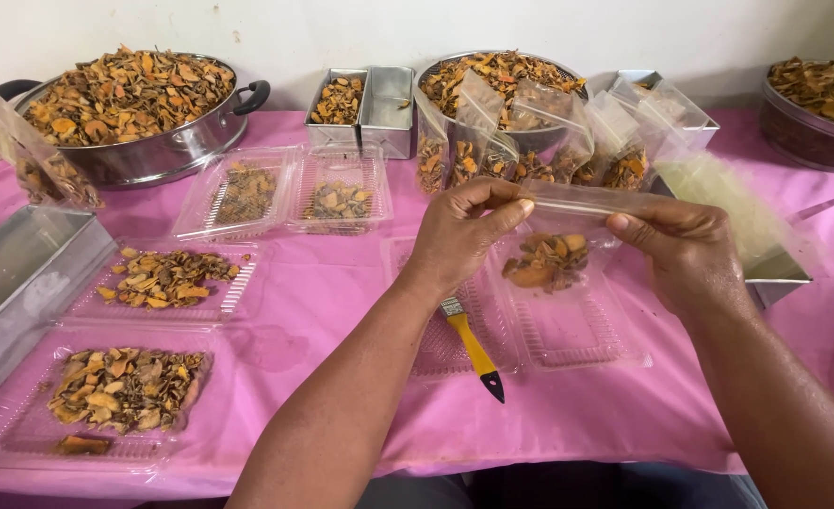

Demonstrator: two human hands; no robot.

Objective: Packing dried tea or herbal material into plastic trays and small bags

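Table: I see a table under a bright pink cloth, set against a plain pale wall.
Left hand: my left hand has its fingers pinched together on the top edge of a small clear plastic pouch of orange-brown dried slices.
Right hand: my right hand has its fingers clamped on the same top edge, at the other end.
Pouch: held up just above an empty clear plastic clamshell tray at the table's middle.
Brush: a yellow-handled brush lies under my left wrist.
Filled pouches: a row of clear upright bags with dried slices stands behind, leaning on a round metal basin.
Pot: a large steel pot heaped with slices sits far left.
Trays: clear trays holding slices lie on the left; a rectangular steel tin stands at the back.
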